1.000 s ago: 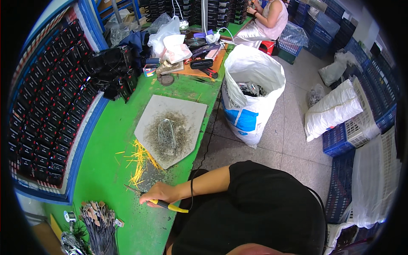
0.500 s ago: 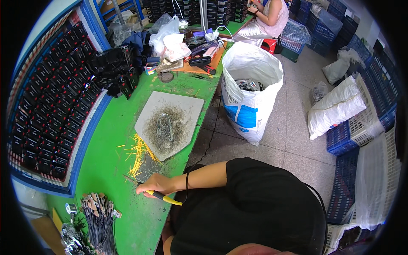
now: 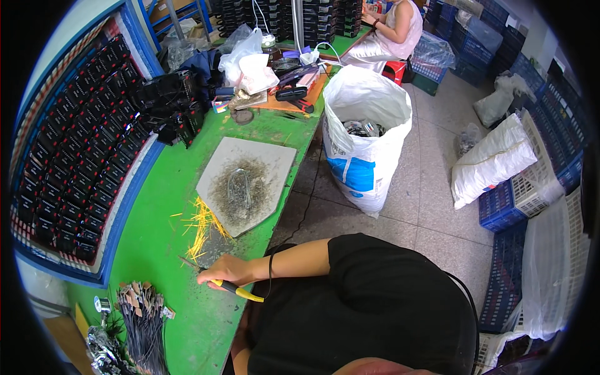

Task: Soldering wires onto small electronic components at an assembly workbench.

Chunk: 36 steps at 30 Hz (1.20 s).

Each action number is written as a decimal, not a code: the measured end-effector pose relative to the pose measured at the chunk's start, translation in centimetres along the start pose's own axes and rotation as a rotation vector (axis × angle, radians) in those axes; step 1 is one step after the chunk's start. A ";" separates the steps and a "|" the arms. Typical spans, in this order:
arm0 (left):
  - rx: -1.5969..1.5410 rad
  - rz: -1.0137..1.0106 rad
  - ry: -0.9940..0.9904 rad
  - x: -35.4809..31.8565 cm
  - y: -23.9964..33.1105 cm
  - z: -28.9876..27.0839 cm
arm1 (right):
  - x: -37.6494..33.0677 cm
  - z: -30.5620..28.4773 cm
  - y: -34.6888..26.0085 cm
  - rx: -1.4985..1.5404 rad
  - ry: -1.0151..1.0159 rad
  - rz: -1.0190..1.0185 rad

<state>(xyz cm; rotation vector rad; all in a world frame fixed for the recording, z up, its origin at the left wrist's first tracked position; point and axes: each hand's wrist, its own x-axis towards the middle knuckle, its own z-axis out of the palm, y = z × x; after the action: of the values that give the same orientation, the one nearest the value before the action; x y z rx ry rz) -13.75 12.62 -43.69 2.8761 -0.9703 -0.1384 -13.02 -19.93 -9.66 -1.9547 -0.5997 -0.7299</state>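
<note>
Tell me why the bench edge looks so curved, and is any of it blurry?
Head view: the fisheye lens bends the green bench toward the black round rim; the middle, with the hand on a yellow-handled tool, is sharp, evenly lit, without glare; the edges soften.

On a long workbench (image 3: pixel 156 244), a flat board (image 3: pixel 275 162) lies near the bench's right edge with a clump of fine wire (image 3: pixel 240 187) on it; loose wire offcuts (image 3: pixel 203 225) lie at the board's near-left corner. Nearer the person, a hand (image 3: pixel 225 270) rests on the bench, gripping a cutting tool (image 3: pixel 234 289). A bundle of cables (image 3: pixel 145 325) lies at the bench's near-left end. Stacked electronic units (image 3: pixel 69 156) line the bench's left side. Right of the bench, an open sack (image 3: pixel 362 134) stands on the floor, with a filled sack (image 3: pixel 490 165) and crates (image 3: pixel 519 197) farther right. Another person (image 3: pixel 394 28) sits at the far end.
</note>
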 end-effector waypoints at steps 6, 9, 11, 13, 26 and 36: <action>-0.037 0.002 0.103 7.6 7.0 -2.2 | -0.6 0.8 1.3 0.066 -0.031 0.088; -0.041 -0.090 0.225 12.5 7.4 -5.8 | 0.2 0.0 0.7 0.306 0.134 0.141; -0.052 -0.114 0.290 15.9 8.7 -8.6 | 4.5 -1.5 0.3 0.514 0.163 0.028; -0.062 -0.100 0.324 18.3 10.3 -10.6 | 12.1 -5.1 -3.0 0.478 0.130 -0.086; -0.148 0.885 0.089 25.4 39.6 -14.1 | 37.7 -4.0 -16.9 0.608 -0.262 -0.396; -0.213 1.198 0.110 28.0 46.2 -23.5 | 12.0 -6.2 -7.6 0.162 -0.159 -0.154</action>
<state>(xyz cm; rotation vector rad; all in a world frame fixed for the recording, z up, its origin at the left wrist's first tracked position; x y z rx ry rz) -16.41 -39.34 -16.08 1.6751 -2.2217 0.0240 -11.17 -20.73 5.76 -1.8413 -0.8865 -0.6024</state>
